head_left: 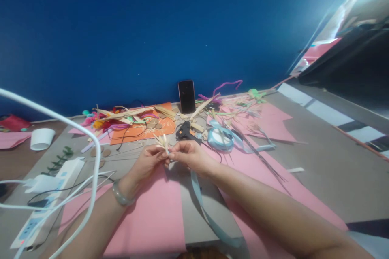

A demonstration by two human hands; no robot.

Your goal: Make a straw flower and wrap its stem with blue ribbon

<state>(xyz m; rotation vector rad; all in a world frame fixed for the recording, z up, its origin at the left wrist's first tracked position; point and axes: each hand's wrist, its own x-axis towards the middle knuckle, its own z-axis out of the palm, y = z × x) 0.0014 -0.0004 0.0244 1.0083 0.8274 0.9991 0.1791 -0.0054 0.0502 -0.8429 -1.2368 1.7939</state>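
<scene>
Between my two hands is a small flower of pale dried husk strips (163, 142), its frayed petals pointing up. My left hand (149, 161), with a bangle on the wrist, pinches its base from the left. The fingertips of my right hand (190, 154) close on the same base from the right, touching the left fingers. A light blue ribbon (199, 198) hangs below my right hand and runs down to the table's front edge; whether the fingers hold its upper end is hidden. Just behind the hands lies a black glue gun (186, 131).
A phone (186, 96) leans against the blue wall. Ribbon roll (220, 138), dark wire stems (258, 153) and dried husks (133, 112) lie around. At left are a power strip (48, 206), a white cable (96, 162) arching up close, and a white cup (42, 139). Pink sheets (152, 218) cover the front.
</scene>
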